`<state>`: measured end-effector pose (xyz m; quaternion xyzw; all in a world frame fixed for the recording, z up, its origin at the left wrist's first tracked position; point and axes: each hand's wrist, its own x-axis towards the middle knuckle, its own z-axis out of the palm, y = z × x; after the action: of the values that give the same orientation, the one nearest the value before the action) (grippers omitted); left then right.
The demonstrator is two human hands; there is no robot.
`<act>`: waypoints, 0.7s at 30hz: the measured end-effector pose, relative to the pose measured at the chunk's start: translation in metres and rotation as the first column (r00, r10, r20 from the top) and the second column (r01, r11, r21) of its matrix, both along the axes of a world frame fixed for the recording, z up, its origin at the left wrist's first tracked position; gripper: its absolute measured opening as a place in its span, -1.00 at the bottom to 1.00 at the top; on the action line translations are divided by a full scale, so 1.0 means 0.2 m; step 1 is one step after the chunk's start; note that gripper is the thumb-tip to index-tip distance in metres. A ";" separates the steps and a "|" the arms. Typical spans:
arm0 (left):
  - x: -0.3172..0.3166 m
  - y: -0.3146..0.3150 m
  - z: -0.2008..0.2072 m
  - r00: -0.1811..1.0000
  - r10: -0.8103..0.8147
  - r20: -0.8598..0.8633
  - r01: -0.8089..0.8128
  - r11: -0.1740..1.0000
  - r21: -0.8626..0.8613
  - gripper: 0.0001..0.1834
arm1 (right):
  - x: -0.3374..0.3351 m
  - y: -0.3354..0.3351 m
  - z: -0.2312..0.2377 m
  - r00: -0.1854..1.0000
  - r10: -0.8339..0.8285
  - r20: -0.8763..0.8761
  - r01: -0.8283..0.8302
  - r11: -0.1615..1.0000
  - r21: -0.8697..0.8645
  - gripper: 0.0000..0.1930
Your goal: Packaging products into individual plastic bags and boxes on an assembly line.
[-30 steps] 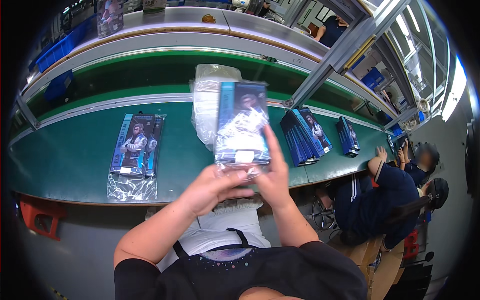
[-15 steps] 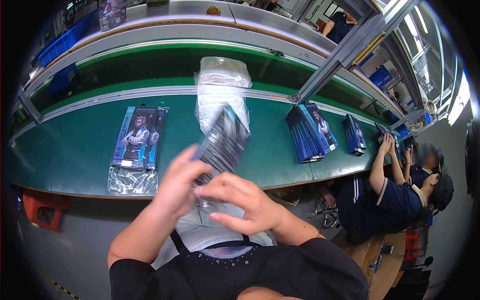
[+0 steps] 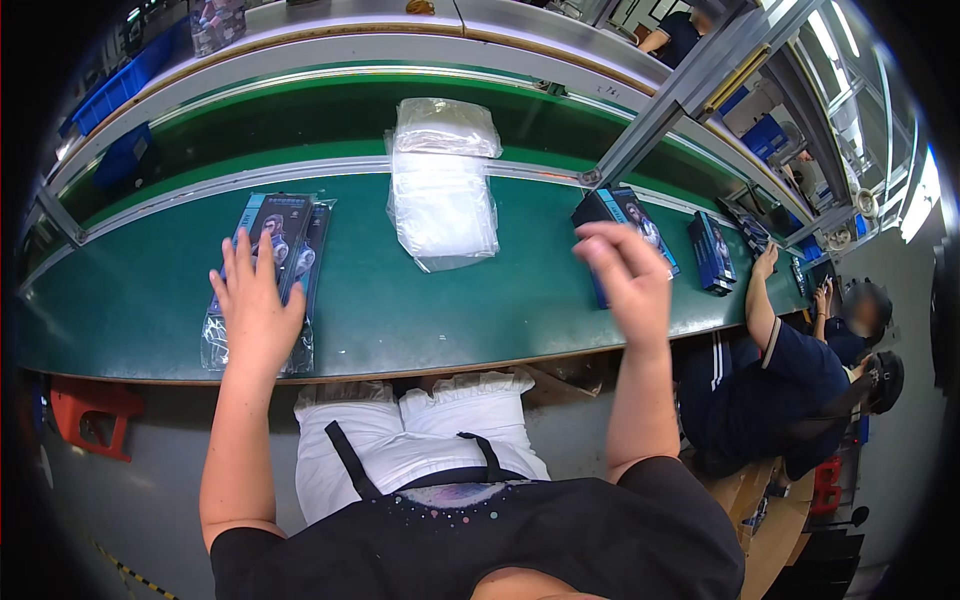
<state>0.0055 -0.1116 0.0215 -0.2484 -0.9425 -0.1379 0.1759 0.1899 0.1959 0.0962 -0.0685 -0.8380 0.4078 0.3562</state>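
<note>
On the left, several flat dark-blue boxes (image 3: 277,208) with a printed figure lie in clear plastic bags on the green table (image 3: 400,320). My left hand (image 3: 255,310) rests over them, fingers spread flat and thumb apart. To the right, my right hand (image 3: 632,285) hangs over the near side of a stack of similar boxes (image 3: 632,208), covering part of it. Its fingers are loosely bent and apart, and nothing shows in them. In the middle lies a pile of clear plastic bags (image 3: 440,205), touched by neither hand.
A smaller group of boxes (image 3: 713,255) stands farther right, near a co-worker (image 3: 770,390) seated at the same table. Behind the table runs a green conveyor belt (image 3: 300,120) with a metal post (image 3: 655,130). A red stool (image 3: 95,415) stands at lower left.
My hands have moved apart from the middle. The bagged box they held has left them and my left hand now lies on the left pile; my right hand has gone to the right stack.
</note>
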 end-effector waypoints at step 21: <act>0.06 0.62 -0.11 0.774 -0.628 -0.078 0.623 0.734 0.271 -0.78 | 0.01 0.06 -0.14 0.855 0.296 -0.426 -0.512 0.348 -0.785 -0.20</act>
<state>0.0176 0.0117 -0.0004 -0.5214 -0.7763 -0.3237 0.1438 0.1916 0.2086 0.0677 0.0116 -0.4524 0.8584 0.2416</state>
